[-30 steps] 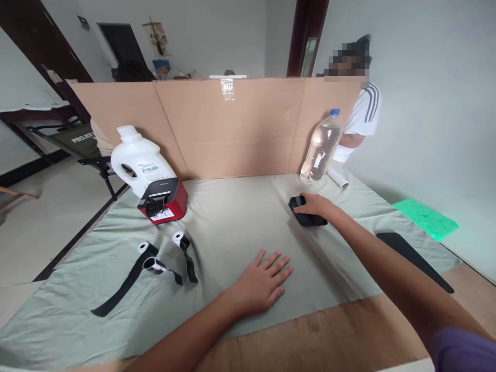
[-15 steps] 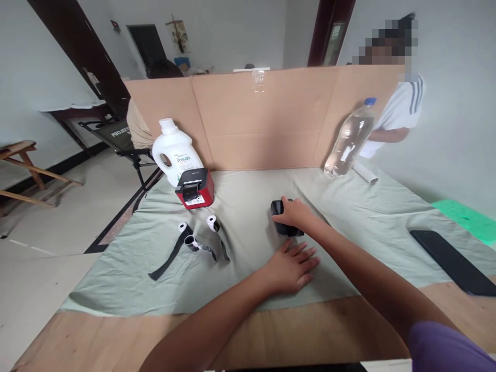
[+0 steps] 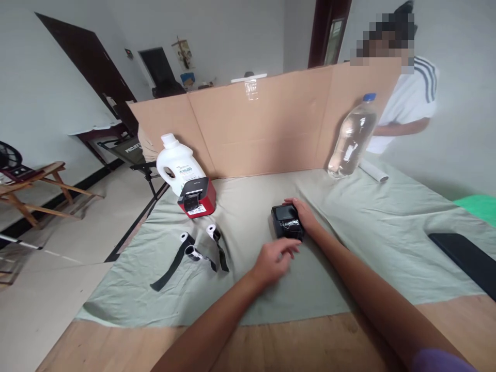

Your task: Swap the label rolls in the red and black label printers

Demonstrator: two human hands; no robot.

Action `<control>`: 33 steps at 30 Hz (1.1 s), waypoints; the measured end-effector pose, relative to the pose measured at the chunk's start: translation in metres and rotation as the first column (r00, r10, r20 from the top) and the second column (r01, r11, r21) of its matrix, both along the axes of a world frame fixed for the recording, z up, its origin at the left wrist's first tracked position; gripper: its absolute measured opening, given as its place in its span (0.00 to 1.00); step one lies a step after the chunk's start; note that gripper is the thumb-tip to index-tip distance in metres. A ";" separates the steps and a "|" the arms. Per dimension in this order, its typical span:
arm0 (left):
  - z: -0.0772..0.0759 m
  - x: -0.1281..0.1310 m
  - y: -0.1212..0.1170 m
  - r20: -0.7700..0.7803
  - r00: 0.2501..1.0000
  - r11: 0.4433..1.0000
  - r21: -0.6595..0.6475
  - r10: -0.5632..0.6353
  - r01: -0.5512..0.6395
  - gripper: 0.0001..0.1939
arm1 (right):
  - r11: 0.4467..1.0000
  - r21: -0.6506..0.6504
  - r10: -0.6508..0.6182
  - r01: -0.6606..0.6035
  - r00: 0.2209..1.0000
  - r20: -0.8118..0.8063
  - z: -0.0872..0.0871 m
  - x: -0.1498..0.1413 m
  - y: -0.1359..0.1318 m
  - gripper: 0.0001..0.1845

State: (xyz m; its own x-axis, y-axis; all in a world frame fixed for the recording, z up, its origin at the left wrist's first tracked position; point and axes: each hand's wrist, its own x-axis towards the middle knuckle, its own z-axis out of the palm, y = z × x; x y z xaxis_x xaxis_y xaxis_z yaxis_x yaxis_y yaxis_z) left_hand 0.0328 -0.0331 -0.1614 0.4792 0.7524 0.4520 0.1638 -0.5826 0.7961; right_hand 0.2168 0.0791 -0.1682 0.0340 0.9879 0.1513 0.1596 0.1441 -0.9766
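Observation:
A small black box-shaped printer [image 3: 285,221] sits on the pale green cloth, a shiny strip across its front. My right hand [image 3: 304,214] is cupped round its right side, the fingertips curling behind its back edge. Just in front of it hovers my left hand [image 3: 274,259], fingers loosely bent and apart, the tips close to the printer's lower front; whether they touch it I cannot tell. On the left lie several paper rolls, one white-ended roll [image 3: 212,231] among them, with dark strips unrolled. A red and black printer [image 3: 197,197] stands behind the rolls.
Behind the red printer is a white jug [image 3: 180,164]. A cardboard screen [image 3: 263,132] closes off the back. A clear bottle [image 3: 352,139] and a white tube [image 3: 374,171] are at the back right, a dark phone-like slab [image 3: 461,258] at the right. Another person stands beyond the screen.
My right hand has slid from the printer's top to its right side, uncovering the top. My left hand has lifted from lying flat on the cloth and drawn its fingers in. The view has tilted.

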 end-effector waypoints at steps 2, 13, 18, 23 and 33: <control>0.006 0.003 0.025 0.266 0.927 0.957 -0.188 0.266 -0.221 0.19 | 0.999 0.040 -0.010 0.011 1.000 -0.023 -0.004 -0.002 -0.001 0.31; -0.020 0.011 0.030 -0.165 0.882 0.833 -0.289 0.441 -0.471 0.42 | 0.995 0.090 -0.040 0.043 0.999 -0.032 -0.005 -0.001 -0.002 0.27; -0.012 0.008 0.030 -0.354 0.828 0.849 -0.145 0.435 -0.508 0.44 | 0.992 0.108 -0.066 0.069 0.997 -0.025 -0.005 -0.002 -0.002 0.26; -0.010 0.005 0.034 -0.372 0.813 0.836 -0.150 0.448 -0.529 0.41 | 0.975 0.103 -0.203 0.195 0.977 0.065 -0.005 -0.001 -0.006 0.25; 0.003 -0.017 0.052 -0.541 0.793 0.928 -0.062 0.279 -0.368 0.39 | 0.962 0.074 -0.264 0.262 0.964 0.018 -0.008 -0.002 -0.004 0.23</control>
